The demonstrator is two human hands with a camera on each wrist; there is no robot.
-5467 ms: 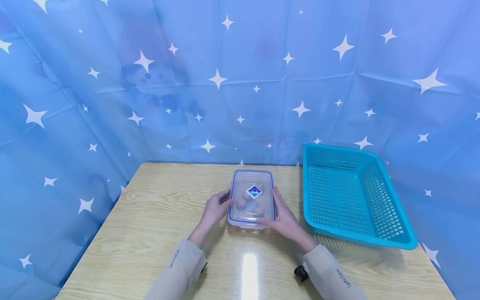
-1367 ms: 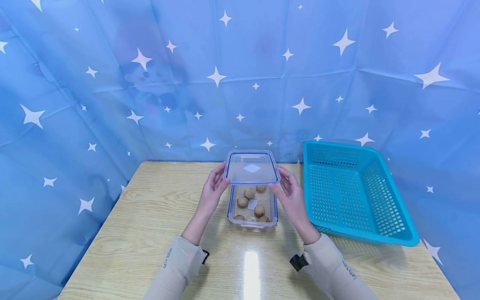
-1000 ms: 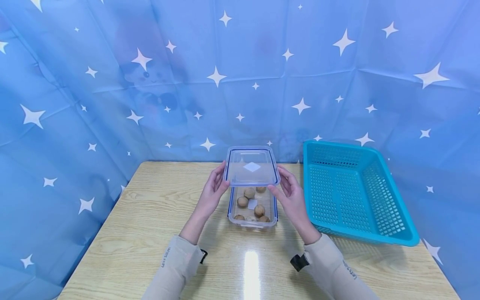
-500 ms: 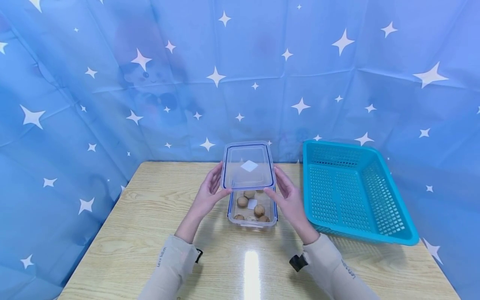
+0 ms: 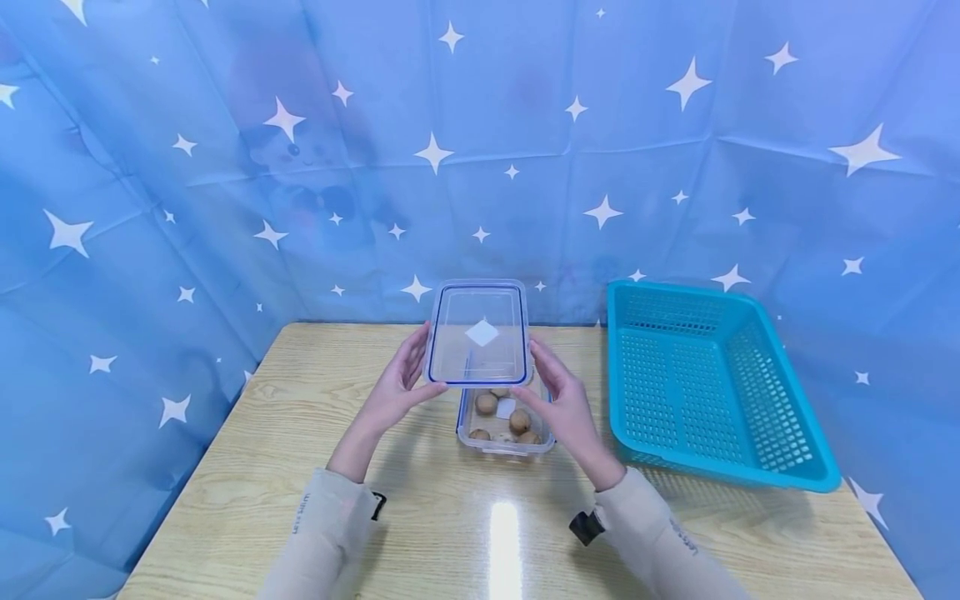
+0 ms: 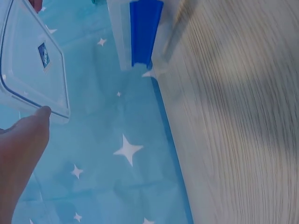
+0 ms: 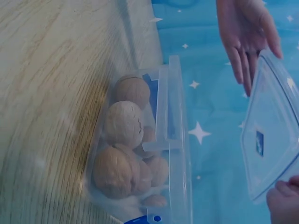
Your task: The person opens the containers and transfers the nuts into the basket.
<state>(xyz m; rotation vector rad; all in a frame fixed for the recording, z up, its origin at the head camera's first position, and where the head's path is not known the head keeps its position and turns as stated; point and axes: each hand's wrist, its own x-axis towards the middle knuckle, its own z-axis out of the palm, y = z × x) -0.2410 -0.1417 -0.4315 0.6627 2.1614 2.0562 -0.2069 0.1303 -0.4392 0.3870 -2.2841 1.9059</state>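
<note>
A clear plastic lid [image 5: 480, 354] with a blue seal and a white diamond label is held up, tilted, above a clear food container [image 5: 507, 447]. My left hand [image 5: 392, 392] holds the lid's left edge, its thumb at the near corner. My right hand [image 5: 567, 412] holds the opposite edge between thumb and fingers. Inside the container, which stands uncovered on the table, lie several walnuts [image 7: 124, 123]; the lid covers the far part from the head view. In the left wrist view a blue side latch [image 6: 145, 32] hangs on the container's side.
A turquoise perforated basket [image 5: 780, 367] stands to the right on the wooden table [image 5: 277, 467]. Behind the table hangs a blue curtain [image 5: 360, 167] with white stars. A bright light reflection lies on the tabletop in front of the container.
The lid, earlier on the container, has been lifted off by both hands. Over the last second it has moved left and tilted more upright, while the container and basket stayed put.
</note>
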